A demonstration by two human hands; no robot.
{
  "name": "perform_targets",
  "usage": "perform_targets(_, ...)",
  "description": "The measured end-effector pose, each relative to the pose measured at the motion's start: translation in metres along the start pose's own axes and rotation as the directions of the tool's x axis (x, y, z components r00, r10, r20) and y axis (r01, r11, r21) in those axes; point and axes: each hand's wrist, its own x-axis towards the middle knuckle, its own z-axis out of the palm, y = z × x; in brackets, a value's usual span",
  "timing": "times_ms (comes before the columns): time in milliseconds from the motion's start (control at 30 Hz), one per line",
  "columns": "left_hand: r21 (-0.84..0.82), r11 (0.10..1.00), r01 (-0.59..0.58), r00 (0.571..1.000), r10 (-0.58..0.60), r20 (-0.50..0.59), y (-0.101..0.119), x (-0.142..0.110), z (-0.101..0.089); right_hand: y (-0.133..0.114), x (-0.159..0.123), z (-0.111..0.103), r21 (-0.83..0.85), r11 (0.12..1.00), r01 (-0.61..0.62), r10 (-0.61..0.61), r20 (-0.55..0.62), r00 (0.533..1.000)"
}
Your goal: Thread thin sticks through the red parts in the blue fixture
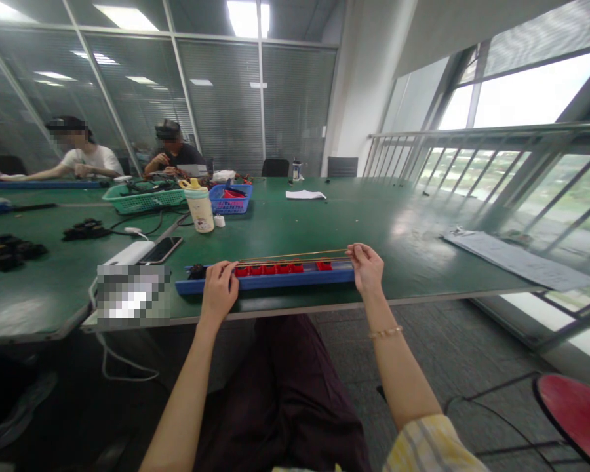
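Both my hands stretch a pair of thin tan wires [295, 256] just above a long blue bar [275, 280] lying near the green table's edge. My left hand [219, 293] pinches their left end, and my right hand [366, 267] pinches their right end. Several red blocks [270, 269] sit in a row along the bar, and a black part [197, 271] sits at its left end. I cannot tell whether the wires touch the blocks.
On the green table [373, 223] are a white power bank [122, 254], a phone [160, 250], a cream bottle [199, 206], green and blue baskets [142, 199], black parts [10, 253], and papers [516, 259]. Two seated people [172, 151] work at the far side.
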Motion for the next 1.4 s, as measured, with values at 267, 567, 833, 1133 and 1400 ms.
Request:
perform_targets(267, 0.013, 1.0, -0.01, 1.0, 0.01, -0.003, -0.001, -0.001, 0.001, 0.002, 0.001, -0.001, 0.016, 1.0, 0.008, -0.008, 0.002, 1.0)
perform_targets(567, 0.011, 1.0, -0.008, 1.0, 0.008, -0.006, -0.001, 0.0, 0.001, 0.001, 0.001, -0.003, 0.003, 1.0, -0.01, 0.01, 0.028, 1.0)
perform_targets(833, 0.022, 1.0, -0.022, 1.0, 0.021, 0.015, -0.002, -0.001, 0.001, 0.003, 0.003, -0.005, -0.061, 0.998, -0.006, 0.008, 0.029, 1.0)
perform_targets(1133, 0.008, 0.999, -0.039, 0.999, 0.039, 0.037, -0.004, -0.001, 0.001, 0.001, 0.009, -0.021, -0.569, 0.784, 0.248, -0.23, 0.105, 0.968)
perform_targets(1400, 0.011, 0.999, -0.046, 0.998, 0.045, 0.038, -0.003, -0.001, 0.0, 0.015, 0.013, -0.033, -0.728, 0.634, 0.261, -0.23, 0.145, 0.962)
